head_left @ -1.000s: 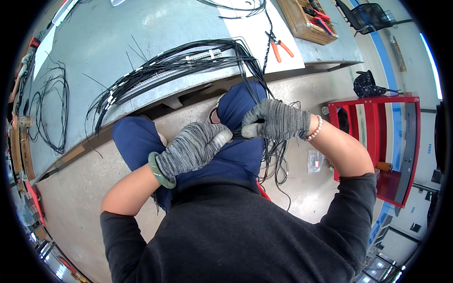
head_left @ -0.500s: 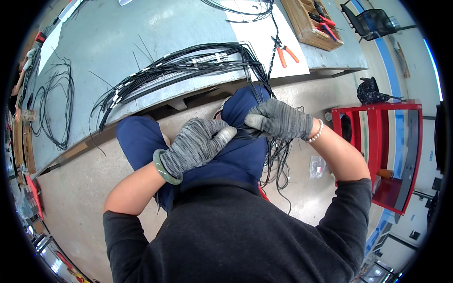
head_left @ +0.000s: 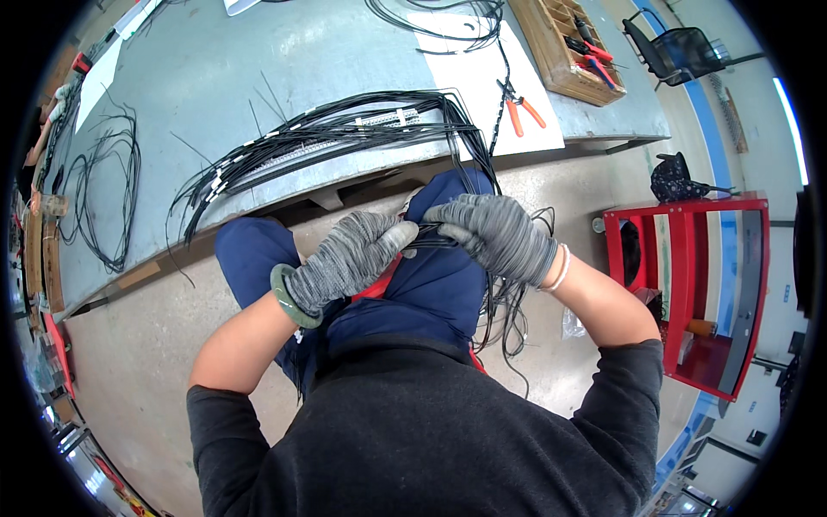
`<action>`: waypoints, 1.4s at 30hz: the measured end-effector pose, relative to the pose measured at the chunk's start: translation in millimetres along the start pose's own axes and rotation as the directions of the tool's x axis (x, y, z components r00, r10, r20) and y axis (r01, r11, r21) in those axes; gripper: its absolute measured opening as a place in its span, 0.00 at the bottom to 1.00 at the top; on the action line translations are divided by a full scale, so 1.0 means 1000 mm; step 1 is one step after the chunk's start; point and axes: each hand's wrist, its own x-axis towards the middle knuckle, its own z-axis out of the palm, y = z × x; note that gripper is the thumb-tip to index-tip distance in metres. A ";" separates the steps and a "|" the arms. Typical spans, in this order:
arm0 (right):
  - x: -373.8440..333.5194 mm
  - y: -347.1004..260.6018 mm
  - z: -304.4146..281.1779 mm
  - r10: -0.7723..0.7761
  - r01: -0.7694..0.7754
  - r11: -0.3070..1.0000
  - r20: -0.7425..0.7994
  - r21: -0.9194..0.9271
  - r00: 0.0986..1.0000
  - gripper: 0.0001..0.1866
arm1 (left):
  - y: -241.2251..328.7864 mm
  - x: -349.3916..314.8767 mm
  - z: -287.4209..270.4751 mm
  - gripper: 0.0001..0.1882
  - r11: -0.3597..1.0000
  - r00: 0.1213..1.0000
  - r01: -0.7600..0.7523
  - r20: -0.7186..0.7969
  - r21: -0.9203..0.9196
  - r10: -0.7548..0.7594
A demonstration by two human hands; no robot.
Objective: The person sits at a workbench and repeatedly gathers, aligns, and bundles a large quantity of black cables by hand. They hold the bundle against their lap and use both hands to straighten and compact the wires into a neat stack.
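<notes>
My left hand (head_left: pixel 345 257) is angling in from lower left, fingers (head_left: pixel 398 234) gripping black cables (head_left: pixel 428 238) over my right thigh (head_left: pixel 439 284). My right hand (head_left: pixel 500 234) is facing it, back up, fingers closing on the same bundle. Surface (head_left: pixel 198 90) edge is running close to my knees; floor (head_left: pixel 573 194) is showing between thigh and red cart (head_left: pixel 682 284). My hands are hiding the gripped lengths; hanging tails are overlapping, hard to separate.

A grey table (head_left: pixel 224 86) bears a sheet of white paper (head_left: pixel 538 138) with orange-handled pliers (head_left: pixel 515 119) on it. Beside the paper sits a wooden box (head_left: pixel 541 53) of tools. At right, a dark patterned bag (head_left: pixel 676 177) rests on a red cart (head_left: pixel 684 284); a black chair (head_left: pixel 685 53) stands beyond.
</notes>
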 end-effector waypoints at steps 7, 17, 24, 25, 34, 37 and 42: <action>0.004 0.016 -0.003 0.138 -0.334 0.761 0.365 0.556 0.921 0.16 | 0.025 -0.012 -0.010 0.22 0.978 0.999 -0.049 0.017 0.203 0.046; 0.009 -0.007 0.004 0.190 -0.185 0.982 0.231 -0.042 0.954 0.12 | 0.008 -0.019 0.012 0.22 0.735 0.994 -0.083 0.105 0.673 0.016; 0.008 0.019 0.008 0.111 -0.228 0.923 0.352 0.310 0.929 0.18 | 0.010 -0.013 -0.005 0.14 0.854 0.999 -0.045 0.008 0.518 0.048; 0.007 0.022 0.008 0.043 -0.172 0.921 0.348 0.350 0.937 0.19 | 0.011 -0.013 -0.005 0.14 0.860 0.999 -0.038 -0.001 0.509 0.045; 0.010 0.016 0.005 0.147 -0.496 0.671 0.556 0.551 0.818 0.14 | 0.007 -0.016 -0.005 0.22 0.872 0.992 -0.127 0.042 0.472 0.121; 0.011 0.014 0.006 0.182 -0.403 0.790 0.452 0.461 0.874 0.13 | 0.002 -0.014 -0.004 0.22 0.895 0.990 -0.137 0.023 0.425 0.141; 0.012 -0.006 0.010 0.131 -0.135 0.987 0.055 0.089 0.990 0.13 | -0.007 -0.012 0.000 0.22 0.965 0.997 -0.026 0.071 0.262 0.007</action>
